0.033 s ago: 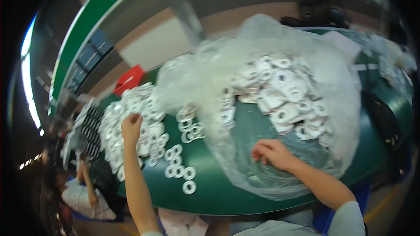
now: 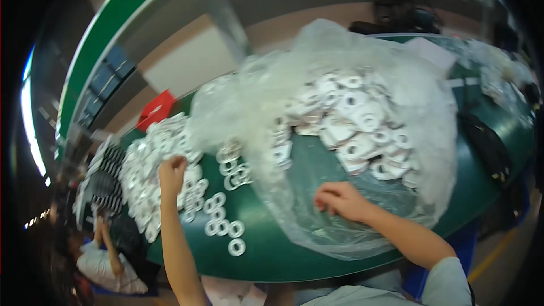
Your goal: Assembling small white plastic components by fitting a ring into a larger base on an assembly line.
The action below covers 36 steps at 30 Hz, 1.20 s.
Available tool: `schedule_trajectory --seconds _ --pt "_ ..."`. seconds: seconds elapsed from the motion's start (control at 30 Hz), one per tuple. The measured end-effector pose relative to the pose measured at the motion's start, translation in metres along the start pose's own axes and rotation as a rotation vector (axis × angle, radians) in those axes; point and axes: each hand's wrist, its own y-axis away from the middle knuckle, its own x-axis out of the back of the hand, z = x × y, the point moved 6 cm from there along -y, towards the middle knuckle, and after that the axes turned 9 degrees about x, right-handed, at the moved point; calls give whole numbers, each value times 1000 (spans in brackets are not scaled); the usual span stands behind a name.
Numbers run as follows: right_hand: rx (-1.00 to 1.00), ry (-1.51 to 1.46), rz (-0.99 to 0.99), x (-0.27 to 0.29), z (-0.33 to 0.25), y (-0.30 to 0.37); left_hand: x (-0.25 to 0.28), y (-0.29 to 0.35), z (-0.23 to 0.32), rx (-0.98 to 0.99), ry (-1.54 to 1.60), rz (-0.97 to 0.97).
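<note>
A green table fills the view, with a green-edged frame curving above it. On it lies a big clear plastic bag with a heap of white ring-shaped parts inside. The right hand rests on the bag's near edge, fingers curled, pinching the film. Left of the bag, the left hand is closed in a fist among loose white rings; what it grips cannot be told
</note>
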Motion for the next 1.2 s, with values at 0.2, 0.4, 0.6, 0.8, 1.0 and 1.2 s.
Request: schedule_trajectory --seconds 0.2,0.4,0.6,0.8,1.0,1.2 --pt "368 569 39 8 -53 0 -101 87 62 -436 -196 -94" --pt "360 1483 177 73 -72 -20 -99 75 36 -68 257 -230" --pt "196 1830 18 60 -65 -34 -90 81 12 74 614 -292" --pt "64 1777 -42 80 -54 -34 -36 127 28 -49 10 -184" --pt "-55 1624 -238 96 -55 -38 -48 188 43 -197 -192 -302" --pt "448 1545 -147 51 -112 -34 -34 190 70 -295 -76 -179"
